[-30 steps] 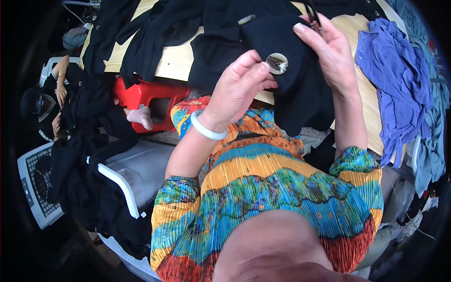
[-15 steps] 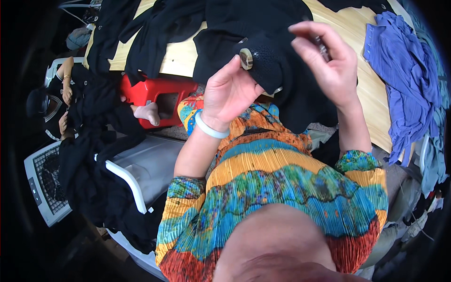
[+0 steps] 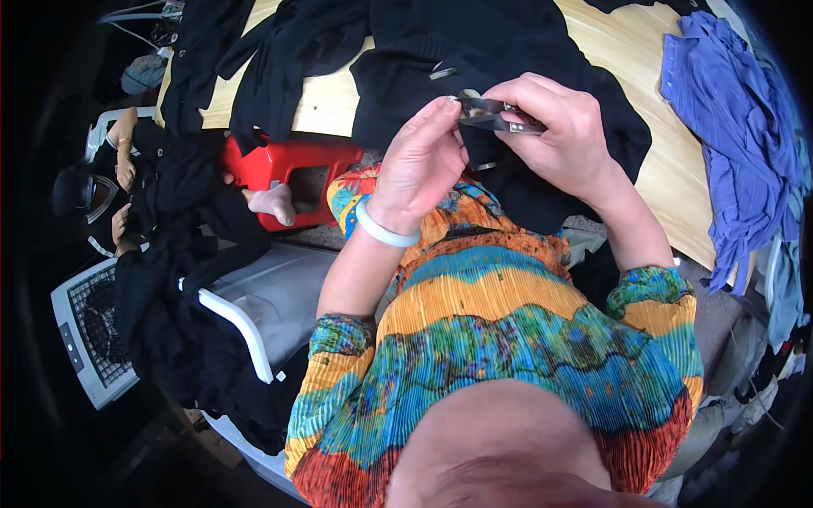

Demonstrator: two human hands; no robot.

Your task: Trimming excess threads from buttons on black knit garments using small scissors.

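Note:
A black knit garment with round buttons lies over the table's near edge and hangs toward my lap. My left hand, with a pale bangle at its wrist, is closed, thumb and fingertips pinched beside a brownish button. Whatever sits in that pinch is too small to make out. Small thread snips with riveted dark handles are gripped in my right hand. Their blades point left, across the button and right up to my left fingertips. Another button shows on the cloth just beyond.
More black garments cover the wooden table at left; a purple ribbed garment hangs off its right side. A red stool, a grey bin with a white handle and a seated co-worker are at left.
My right hand has come down and left, bringing the snips' blades to my left fingertips. My left fingers have closed into a pinch, and the black knit has dropped lower around them.

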